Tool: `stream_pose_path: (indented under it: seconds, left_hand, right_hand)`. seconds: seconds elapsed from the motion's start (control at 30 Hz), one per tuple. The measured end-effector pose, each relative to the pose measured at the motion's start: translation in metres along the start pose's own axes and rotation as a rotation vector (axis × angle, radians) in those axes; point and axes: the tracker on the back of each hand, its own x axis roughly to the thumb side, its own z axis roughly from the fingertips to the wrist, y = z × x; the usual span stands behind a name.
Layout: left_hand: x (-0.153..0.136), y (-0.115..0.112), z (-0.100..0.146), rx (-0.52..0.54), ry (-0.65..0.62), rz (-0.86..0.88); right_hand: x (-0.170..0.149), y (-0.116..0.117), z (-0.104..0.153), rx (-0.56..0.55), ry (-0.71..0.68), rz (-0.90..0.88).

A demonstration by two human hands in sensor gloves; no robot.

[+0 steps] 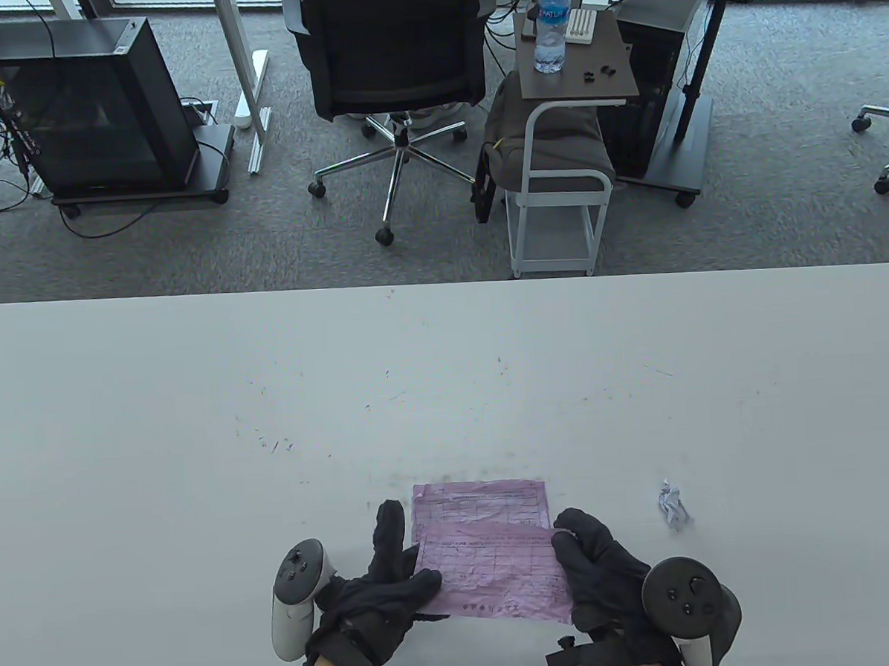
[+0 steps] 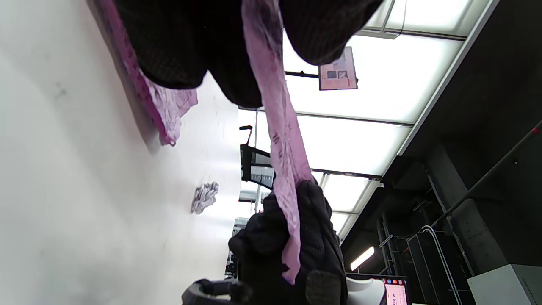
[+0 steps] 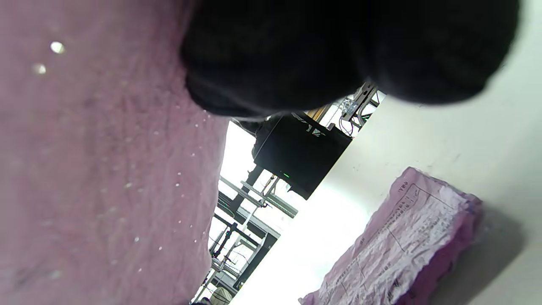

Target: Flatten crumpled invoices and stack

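Left grip [image 1: 386, 574]: pinches pink invoice [image 1: 494, 576] at its left edge
Right grip [image 1: 594, 563]: pinches its right edge
Flattened invoice [image 1: 479, 504]: on worktop [image 1: 197, 435], beyond both grips
Crumpled ball [image 1: 673, 505]: right of right grip

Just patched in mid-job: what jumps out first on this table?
Both gloved hands, left hand and right hand, hold a pink invoice by its side edges at the near edge of the table, lifted over a second pink invoice that lies flat just behind it. To the right sits a small crumpled white paper ball, not yet flattened.
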Motion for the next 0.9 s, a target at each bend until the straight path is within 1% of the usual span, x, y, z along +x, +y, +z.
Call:
stream_pose_path:
  seconds: [0.13, 0.2, 0.23, 0.27, 0.33, 0.4, 0.47, 0.5, 0.6, 0.63, 0.73, 0.83, 0.9]
  left_hand:
    - [0.011, 0.0, 0.0, 0.048, -0.031, -0.138]
    - [0.017, -0.003, 0.0, 0.068, -0.04, -0.258]
    - [0.021, -0.005, 0.001, 0.077, -0.042, -0.351]
    - [0.026, -0.007, 0.001, 0.076, -0.055, -0.498]
    - [0.032, -0.011, 0.001, 0.058, -0.06, -0.677]
    - [0.038, -0.015, 0.001, 0.073, -0.074, -0.686]
    - [0.043, -0.018, 0.0, 0.096, -0.064, -0.672]
    - [0.045, -0.019, -0.001, 0.104, -0.057, -0.696]
    - [0.057, -0.021, -0.006, 0.123, -0.028, -0.896]
    - [0.059, -0.02, -0.009, 0.126, -0.001, -0.921]
    - [0.06, -0.016, -0.018, 0.094, 0.041, -0.936]
    - [0.054, -0.008, -0.033, 0.1, 0.062, -0.963]
    - [0.045, -0.003, -0.042, 0.092, 0.102, -0.976]
  right_hand:
    - [-0.001, 0.0, -0.002, 0.022, -0.004, -0.019]
    - [0.0, 0.0, -0.004, 0.059, -0.014, -0.027]
    - [0.001, 0.0, -0.004, 0.081, -0.013, -0.024]
    - [0.002, 0.001, -0.005, 0.105, -0.01, -0.017]
    - [0.004, 0.001, -0.006, 0.128, -0.009, 0.005]
    - [0.007, 0.001, -0.009, 0.138, -0.003, 0.049]
    - [0.013, 0.001, -0.011, 0.155, 0.007, 0.106]
    - [0.016, 0.002, -0.013, 0.164, 0.013, 0.135]
    - [0.028, 0.007, -0.021, 0.208, -0.004, 0.251]
    - [0.033, 0.009, -0.025, 0.217, -0.021, 0.317]
    - [0.038, 0.013, -0.038, 0.214, -0.049, 0.453]
    - [0.035, 0.024, -0.057, 0.245, 0.001, 0.524]
    - [0.029, 0.033, -0.069, 0.266, 0.026, 0.565]
